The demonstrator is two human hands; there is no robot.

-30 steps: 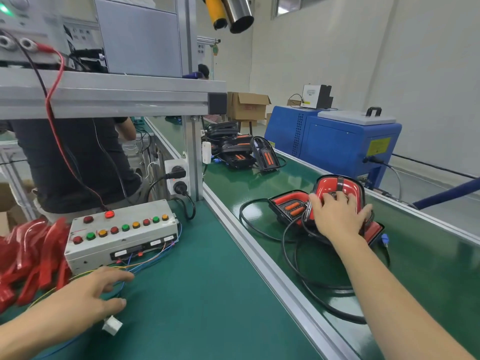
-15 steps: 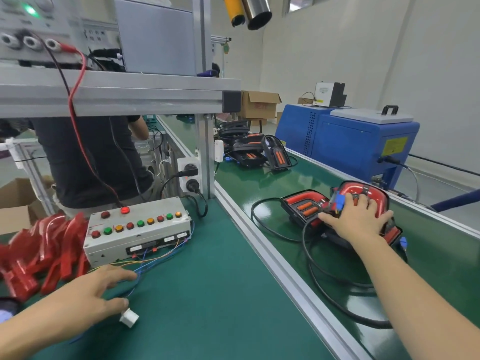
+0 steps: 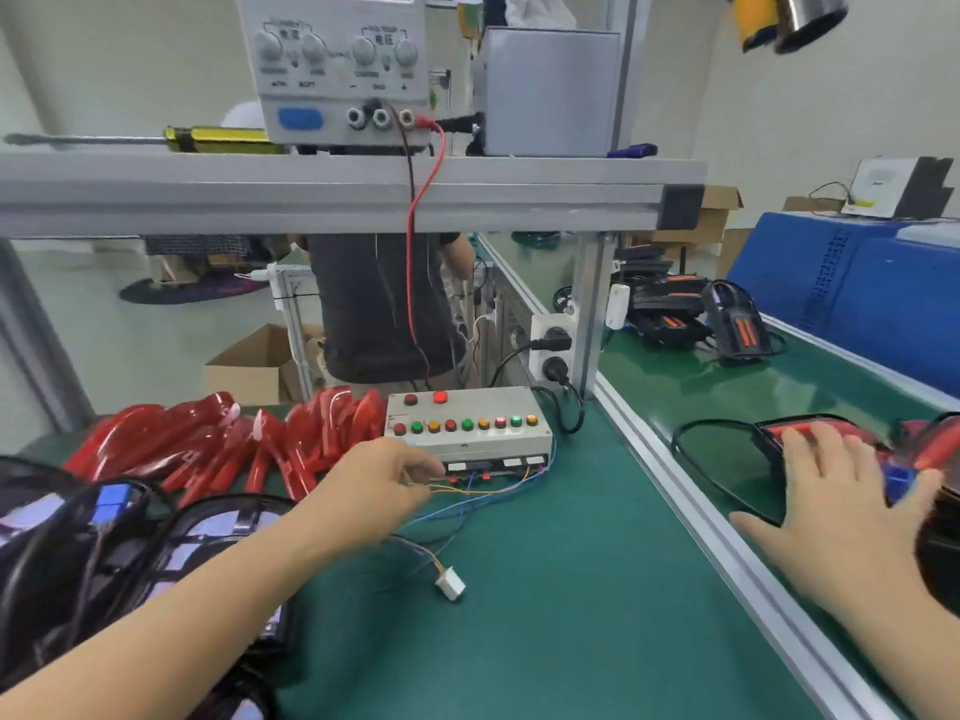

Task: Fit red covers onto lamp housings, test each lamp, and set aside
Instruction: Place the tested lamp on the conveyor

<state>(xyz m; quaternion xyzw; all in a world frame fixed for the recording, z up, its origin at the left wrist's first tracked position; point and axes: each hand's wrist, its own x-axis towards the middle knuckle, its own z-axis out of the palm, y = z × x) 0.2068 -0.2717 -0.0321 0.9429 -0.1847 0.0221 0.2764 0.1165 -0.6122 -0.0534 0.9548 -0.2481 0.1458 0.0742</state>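
While the right hand point(image 3: 836, 504) lies flat with spread fingers on a red-covered lamp point(image 3: 810, 433), the left hand point(image 3: 382, 491) pinches thin wires point(image 3: 483, 493) just before the button box point(image 3: 467, 426).

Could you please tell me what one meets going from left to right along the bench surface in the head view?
Black lamp housings → red covers → left hand → button test box → aluminium rail → right hand on a covered lamp.
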